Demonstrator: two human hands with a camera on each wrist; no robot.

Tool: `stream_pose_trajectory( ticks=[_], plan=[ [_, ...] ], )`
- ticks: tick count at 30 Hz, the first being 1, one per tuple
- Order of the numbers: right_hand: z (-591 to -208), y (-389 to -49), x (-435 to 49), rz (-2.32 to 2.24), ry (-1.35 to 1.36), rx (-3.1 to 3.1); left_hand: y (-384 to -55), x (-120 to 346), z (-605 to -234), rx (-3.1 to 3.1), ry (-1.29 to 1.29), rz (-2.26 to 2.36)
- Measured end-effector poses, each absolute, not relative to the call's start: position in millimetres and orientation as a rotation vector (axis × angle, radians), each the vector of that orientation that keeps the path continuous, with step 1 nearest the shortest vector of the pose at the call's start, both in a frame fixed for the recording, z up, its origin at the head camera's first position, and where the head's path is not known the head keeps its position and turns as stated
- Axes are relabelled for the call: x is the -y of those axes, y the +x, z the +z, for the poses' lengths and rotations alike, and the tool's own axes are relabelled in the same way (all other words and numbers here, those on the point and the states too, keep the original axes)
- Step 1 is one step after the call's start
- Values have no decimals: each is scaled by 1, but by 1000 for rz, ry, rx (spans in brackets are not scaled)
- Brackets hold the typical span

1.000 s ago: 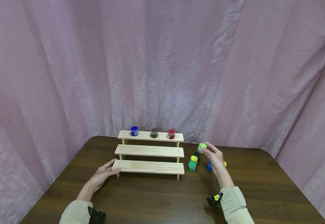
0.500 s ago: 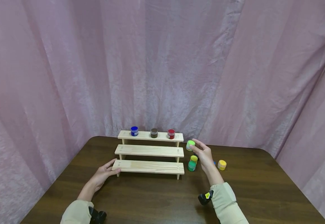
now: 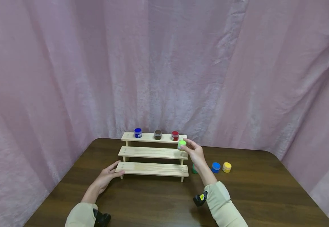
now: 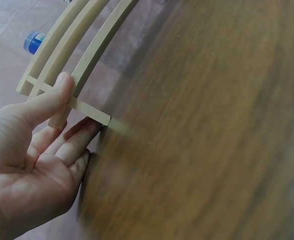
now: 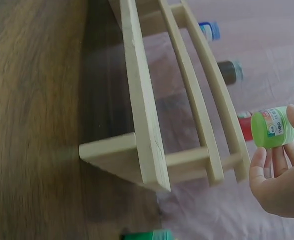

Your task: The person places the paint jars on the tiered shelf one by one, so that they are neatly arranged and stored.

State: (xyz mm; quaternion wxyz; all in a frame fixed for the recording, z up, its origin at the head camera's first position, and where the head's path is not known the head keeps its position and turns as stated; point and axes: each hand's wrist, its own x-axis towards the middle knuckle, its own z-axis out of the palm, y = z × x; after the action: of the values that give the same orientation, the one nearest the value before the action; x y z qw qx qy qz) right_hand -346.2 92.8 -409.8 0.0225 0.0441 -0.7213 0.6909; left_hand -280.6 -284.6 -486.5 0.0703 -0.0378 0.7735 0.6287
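Observation:
My right hand (image 3: 196, 154) pinches a light green paint jar (image 5: 273, 127) between thumb and fingers, at the right end of a three-tier wooden rack (image 3: 153, 169). In the head view the jar overlaps the rack's middle shelf. My left hand (image 3: 105, 178) grips the left end of the lowest shelf, thumb on top and fingers beneath, as the left wrist view (image 4: 62, 102) shows. Along the top shelf stand a dark blue jar (image 3: 138, 133), a brown jar (image 3: 157, 135) and a red jar (image 3: 175, 136).
On the brown table (image 3: 153, 201), right of the rack, stand a blue jar (image 3: 216, 167) and a yellow jar (image 3: 227, 167). A green jar (image 3: 194, 169) is partly hidden behind my right forearm. A pink curtain (image 3: 164, 63) hangs behind the table.
My right hand has carried the light green jar leftward, from above the jars on the table to the rack's right end. The left hand keeps its grip on the rack.

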Motion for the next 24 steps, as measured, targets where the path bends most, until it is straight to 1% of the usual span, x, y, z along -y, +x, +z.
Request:
stream_pose_trajectory(
  ticks=[6,15,24],
  plan=[
    [-408,-347,-77,2167,171,2205,-282,281,-488,-2313,-113,1910],
    [-404,-351,-36,2176,294,2175,-279,285,-483,-2332,-131,1885],
    [-403,-346,0,2225,372,2183,-279,283,-484,-2333,-125,1878]
  ],
)
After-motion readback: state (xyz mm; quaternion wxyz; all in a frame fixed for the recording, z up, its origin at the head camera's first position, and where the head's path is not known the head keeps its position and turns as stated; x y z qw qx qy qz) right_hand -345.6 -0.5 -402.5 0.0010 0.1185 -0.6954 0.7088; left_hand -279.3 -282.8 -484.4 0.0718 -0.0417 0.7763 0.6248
